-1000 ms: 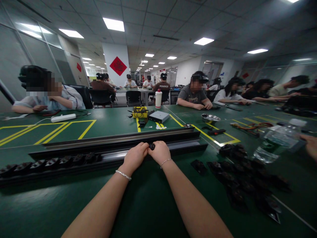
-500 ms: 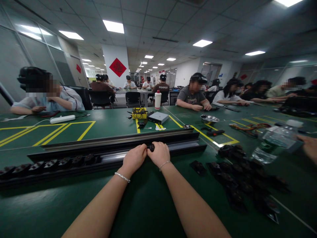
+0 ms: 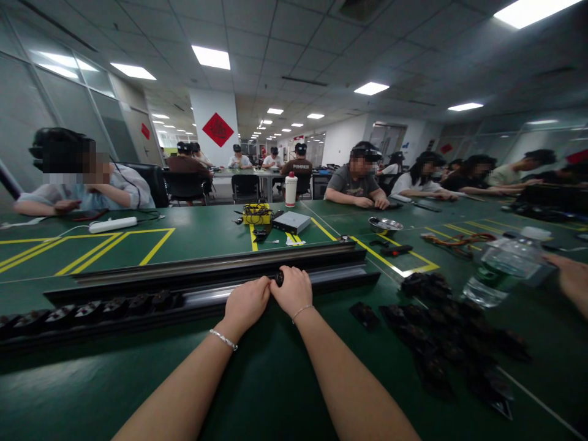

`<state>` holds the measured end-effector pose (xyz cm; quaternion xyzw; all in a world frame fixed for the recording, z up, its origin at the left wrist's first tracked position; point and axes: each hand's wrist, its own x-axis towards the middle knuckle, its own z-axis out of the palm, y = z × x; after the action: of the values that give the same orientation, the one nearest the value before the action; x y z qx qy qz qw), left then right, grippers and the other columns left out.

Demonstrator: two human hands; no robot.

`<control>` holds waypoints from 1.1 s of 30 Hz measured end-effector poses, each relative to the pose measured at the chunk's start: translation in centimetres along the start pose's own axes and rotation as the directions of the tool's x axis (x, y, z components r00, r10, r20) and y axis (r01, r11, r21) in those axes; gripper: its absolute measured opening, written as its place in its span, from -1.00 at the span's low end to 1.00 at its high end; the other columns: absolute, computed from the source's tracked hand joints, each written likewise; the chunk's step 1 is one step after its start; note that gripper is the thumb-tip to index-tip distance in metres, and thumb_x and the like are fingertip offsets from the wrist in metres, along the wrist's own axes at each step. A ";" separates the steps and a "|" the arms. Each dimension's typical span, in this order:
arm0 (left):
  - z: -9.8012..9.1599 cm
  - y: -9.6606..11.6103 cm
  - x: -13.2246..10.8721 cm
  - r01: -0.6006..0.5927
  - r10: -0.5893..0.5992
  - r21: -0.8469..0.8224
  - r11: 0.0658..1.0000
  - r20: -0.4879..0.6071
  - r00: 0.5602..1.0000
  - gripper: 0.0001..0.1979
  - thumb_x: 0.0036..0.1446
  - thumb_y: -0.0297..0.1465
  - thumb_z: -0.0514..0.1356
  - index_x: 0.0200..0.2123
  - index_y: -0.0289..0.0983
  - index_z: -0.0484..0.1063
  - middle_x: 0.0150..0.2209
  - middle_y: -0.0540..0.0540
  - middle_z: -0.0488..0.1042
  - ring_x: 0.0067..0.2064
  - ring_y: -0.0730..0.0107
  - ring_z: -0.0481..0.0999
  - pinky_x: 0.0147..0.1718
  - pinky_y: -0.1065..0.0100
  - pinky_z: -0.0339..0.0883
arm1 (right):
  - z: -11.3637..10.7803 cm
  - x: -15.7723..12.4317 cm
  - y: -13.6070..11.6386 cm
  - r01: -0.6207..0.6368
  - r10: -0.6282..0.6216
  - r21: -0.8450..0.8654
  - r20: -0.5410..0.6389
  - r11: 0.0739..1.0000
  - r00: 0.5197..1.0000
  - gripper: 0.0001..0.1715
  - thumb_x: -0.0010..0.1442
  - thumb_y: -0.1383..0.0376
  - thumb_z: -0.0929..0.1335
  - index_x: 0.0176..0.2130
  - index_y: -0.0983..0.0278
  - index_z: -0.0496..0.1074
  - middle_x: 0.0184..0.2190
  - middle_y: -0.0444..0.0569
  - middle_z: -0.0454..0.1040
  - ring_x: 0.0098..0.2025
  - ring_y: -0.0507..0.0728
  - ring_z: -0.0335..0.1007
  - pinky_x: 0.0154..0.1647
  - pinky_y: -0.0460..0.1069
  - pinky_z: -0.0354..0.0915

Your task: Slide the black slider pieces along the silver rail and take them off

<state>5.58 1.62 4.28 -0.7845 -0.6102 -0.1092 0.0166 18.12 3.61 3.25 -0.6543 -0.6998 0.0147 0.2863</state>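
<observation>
My left hand (image 3: 247, 302) and my right hand (image 3: 294, 289) meet, fingers curled, over the front edge of a long black rail (image 3: 202, 288) that lies across the green table (image 3: 275, 380). Between their fingertips they pinch a small black part (image 3: 279, 278). Several similar black parts (image 3: 92, 309) sit in a row in the rail's channel to the left. A loose heap of black parts (image 3: 441, 334) lies on the table to the right of my right forearm.
A plastic water bottle (image 3: 505, 266) lies at the right, near another person's hand (image 3: 572, 278). Behind the rail stand a grey box (image 3: 290, 222), a yellow item (image 3: 257, 214), a white bottle (image 3: 291, 189), a metal bowl (image 3: 384, 225) and a white power strip (image 3: 113, 225). People sit around the tables.
My hands stay together on the small black part at the rail. Only the view has tilted up slightly.
</observation>
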 end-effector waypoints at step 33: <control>0.1 0.0 -0.2 0.054 -0.054 -0.020 0.998 -0.023 0.998 -0.77 0.23 -0.32 -0.14 -0.23 -0.16 0.27 -0.31 -0.04 0.53 -0.27 0.35 0.51 -0.37 0.35 0.17 | 0.0 0.3 0.0 -0.028 0.028 -0.008 -0.029 1.000 0.999 -0.60 0.06 0.30 0.25 -0.07 0.28 0.38 -0.18 0.02 0.49 -0.08 0.13 0.33 -0.01 0.00 0.05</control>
<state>5.60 1.46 4.14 -0.7665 -0.6298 -0.1249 0.0134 18.08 3.89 3.38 -0.6653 -0.6864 0.0063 0.2934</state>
